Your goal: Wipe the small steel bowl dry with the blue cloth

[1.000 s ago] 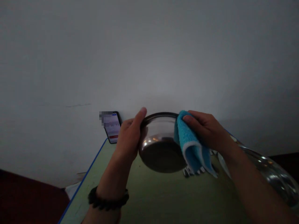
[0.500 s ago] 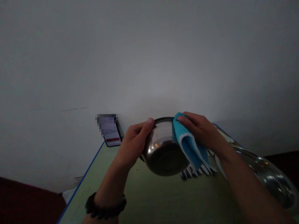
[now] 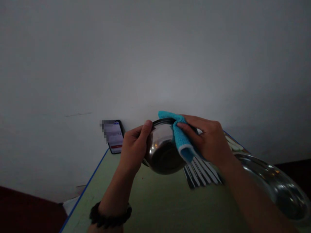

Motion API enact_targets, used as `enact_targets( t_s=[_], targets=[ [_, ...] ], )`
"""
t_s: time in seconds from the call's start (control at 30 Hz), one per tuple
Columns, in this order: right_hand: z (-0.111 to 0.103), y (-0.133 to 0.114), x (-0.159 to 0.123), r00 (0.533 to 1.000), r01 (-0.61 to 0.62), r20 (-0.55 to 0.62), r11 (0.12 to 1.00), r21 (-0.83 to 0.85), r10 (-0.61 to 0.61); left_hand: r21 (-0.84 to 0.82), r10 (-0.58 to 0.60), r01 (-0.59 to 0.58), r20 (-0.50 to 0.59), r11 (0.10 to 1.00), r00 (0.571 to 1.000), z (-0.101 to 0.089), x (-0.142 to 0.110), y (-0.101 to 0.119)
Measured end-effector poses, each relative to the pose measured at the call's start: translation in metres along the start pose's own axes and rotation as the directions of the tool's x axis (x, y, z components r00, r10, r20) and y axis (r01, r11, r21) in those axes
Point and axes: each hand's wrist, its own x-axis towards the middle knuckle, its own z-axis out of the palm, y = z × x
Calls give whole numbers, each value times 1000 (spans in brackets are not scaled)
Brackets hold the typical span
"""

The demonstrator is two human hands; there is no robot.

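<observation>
A shiny metal bowl [image 3: 161,145] is held up above the table, tilted so that its base faces me. My left hand [image 3: 134,145] grips its left side, thumb at the rim. Around the right side of the rim, my right hand [image 3: 204,136] presses a blue cloth [image 3: 181,139] with a pale edge against the metal. Its thumb lies outside on the cloth, and part of the cloth pokes up behind the rim. The bowl's inside is hidden from me.
Several pieces of cutlery [image 3: 202,173] lie in a row on the green table [image 3: 150,204]. A large metal tray [image 3: 274,181] sits at the right. A phone [image 3: 115,137] leans on the wall [image 3: 155,58] behind the table's far left corner.
The bowl and both hands have shifted slightly left. My right hand has moved the cloth along the rim, and more cloth now shows behind it. More of the cutlery is visible.
</observation>
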Motion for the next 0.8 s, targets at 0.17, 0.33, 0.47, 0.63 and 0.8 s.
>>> enact_targets(
  t_s=[0.17, 0.33, 0.47, 0.63, 0.8],
  targets=[
    [14, -17, -5, 993, 93, 75, 995, -39, -89, 82, 50, -55, 57, 995, 997, 8, 0, -2],
    [12, -12, -2, 994, 77, 82, 997, -20, -75, 48, 33, -36, 75, 998, 997, 6, -3, 3],
    [3, 1, 0, 984, -78, 164, 997, 24, 73, 43, 41, -45, 91, 998, 995, 2, -5, 4],
    [5, 3, -2, 959, -118, 264, 991, 62, 98, -13, -43, 49, 293, 999, 955, -1, -6, 3],
    [9, 1, -2, 927, -80, 370, 996, 44, 58, 90, -76, 43, 396, 995, 915, 4, -5, 4]
  ],
)
